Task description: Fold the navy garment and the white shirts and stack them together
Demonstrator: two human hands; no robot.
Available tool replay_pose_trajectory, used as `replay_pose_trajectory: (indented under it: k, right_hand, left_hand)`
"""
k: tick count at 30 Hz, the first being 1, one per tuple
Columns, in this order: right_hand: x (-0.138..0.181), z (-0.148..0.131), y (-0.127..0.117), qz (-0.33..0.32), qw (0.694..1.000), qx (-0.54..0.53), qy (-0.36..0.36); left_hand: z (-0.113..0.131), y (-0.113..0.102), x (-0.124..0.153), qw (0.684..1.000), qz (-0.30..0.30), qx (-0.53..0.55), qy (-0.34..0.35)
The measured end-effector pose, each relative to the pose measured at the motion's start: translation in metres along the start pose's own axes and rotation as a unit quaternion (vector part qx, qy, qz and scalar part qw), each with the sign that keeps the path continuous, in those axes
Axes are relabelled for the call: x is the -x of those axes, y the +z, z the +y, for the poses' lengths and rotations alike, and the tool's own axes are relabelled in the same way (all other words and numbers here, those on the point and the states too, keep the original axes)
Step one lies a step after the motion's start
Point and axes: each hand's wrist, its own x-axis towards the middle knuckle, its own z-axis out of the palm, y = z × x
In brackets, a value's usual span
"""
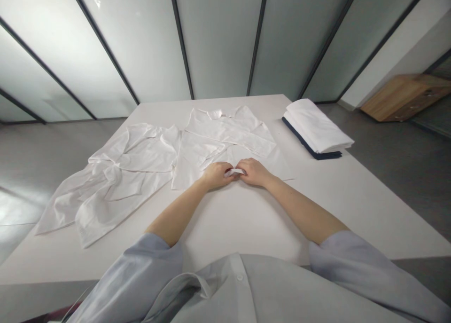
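A white shirt (239, 135) lies spread on the table in front of me, its collar at the far side and its sleeves laid across the body. Along its near edge, my left hand (219, 175) and my right hand (254, 172) pinch a small part of the white cloth between them. Fingers of both hands are closed, with the hands almost touching. The pinched bit stands slightly raised. To the left, a second white shirt (141, 158) lies loosely crumpled, reaching toward the table's left edge.
On the right side of the white table (352, 205), a folded white stack of cloth (315, 125) rests on dark folded cloth (299, 137). Frosted glass panels (218, 41) stand behind the table. A wooden cabinet (405, 97) is on the floor at far right.
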Motion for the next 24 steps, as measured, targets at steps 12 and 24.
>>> replay_pose_trajectory:
  k: [12,24]
  right_hand:
    - [0.017,0.004,-0.024,-0.094,0.993,0.074,0.019]
    - [0.097,0.087,-0.031,-0.027,0.993,0.053,0.102]
  left_hand:
    - [-0.009,-0.021,0.020,0.988,-0.110,-0.107,-0.001]
    - [-0.080,-0.059,0.106,0.986,-0.070,-0.116,-0.098]
